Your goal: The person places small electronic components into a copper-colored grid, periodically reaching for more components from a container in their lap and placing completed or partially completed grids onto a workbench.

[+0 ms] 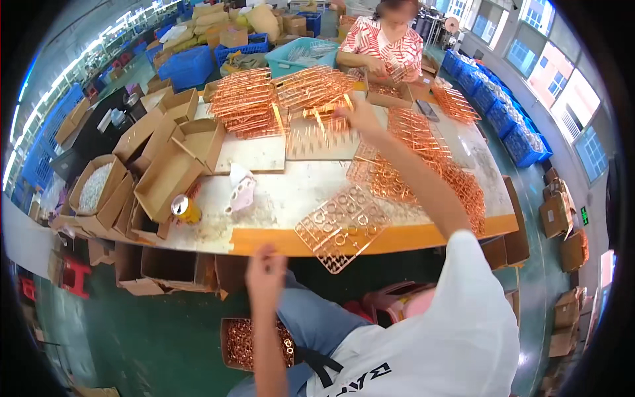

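Reaching w/ bent-fingered R hand (358,116) to frame stack (312,85) behind lone frame (343,221); can't tell grip. Holding half-curled L hand (266,266) left of lone frame, can't tell if empty. Poss. knocking latter off surface (281,192) if brushing overhang.

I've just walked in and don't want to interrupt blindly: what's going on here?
The person's right hand reaches across the table to the stacked copper-coloured frames; whether it grips one is unclear. The left hand hangs near the front edge, with a box of small copper-coloured pieces below. A single frame juts past that edge. Opposite, a co-worker has both hands over a cardboard box.
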Demonstrator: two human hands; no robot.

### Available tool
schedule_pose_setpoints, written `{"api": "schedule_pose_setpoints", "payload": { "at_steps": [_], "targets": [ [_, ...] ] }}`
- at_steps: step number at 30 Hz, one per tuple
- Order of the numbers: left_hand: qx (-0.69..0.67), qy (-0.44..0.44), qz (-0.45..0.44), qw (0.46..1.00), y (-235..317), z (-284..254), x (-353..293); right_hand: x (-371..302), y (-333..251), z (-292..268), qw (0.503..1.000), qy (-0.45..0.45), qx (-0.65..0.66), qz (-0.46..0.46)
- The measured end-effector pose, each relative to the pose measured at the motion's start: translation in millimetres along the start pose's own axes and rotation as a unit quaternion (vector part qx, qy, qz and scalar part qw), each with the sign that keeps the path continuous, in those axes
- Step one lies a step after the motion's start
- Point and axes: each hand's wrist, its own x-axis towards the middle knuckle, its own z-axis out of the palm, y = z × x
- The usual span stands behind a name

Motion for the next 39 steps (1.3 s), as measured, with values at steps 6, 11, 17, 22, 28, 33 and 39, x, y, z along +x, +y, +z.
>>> {"api": "schedule_pose_setpoints", "payload": {
  "at_steps": [6, 11, 17, 22, 28, 33, 39],
  "targets": [
    [0.423, 0.025, 0.091, 0.901, -23, 92, 9, 134, 33, 47, 0.816, 0.096, -0.568, -0.056],
    [0.492, 0.052, 0.019, 0.869, -21, 85, 7, -5, -47, 21, 0.886, -0.131, -0.444, 0.025],
    [-0.135, -0.001, -0.118, 0.984, -51, 99, -12, -268, -59, 8, 0.81, -0.219, -0.514, 0.178],
    [-0.364, -0.037, -0.139, 0.92, -44, 56, -60, -279, -81, 14, 0.911, -0.164, -0.367, 0.095],
    [0.09, 0.312, 0.141, 0.935, -34, 13, -143, -322, -156, 67, 0.851, -0.183, 0.282, 0.404],
    [0.559, 0.41, 0.186, 0.697, -64, -30, -203, -345, -224, 161, 0.57, -0.478, 0.487, 0.458],
    [0.62, 0.436, 0.034, 0.651, -104, -74, -279, -391, -233, 259, 0.442, -0.617, 0.405, 0.509]
  ]
}}
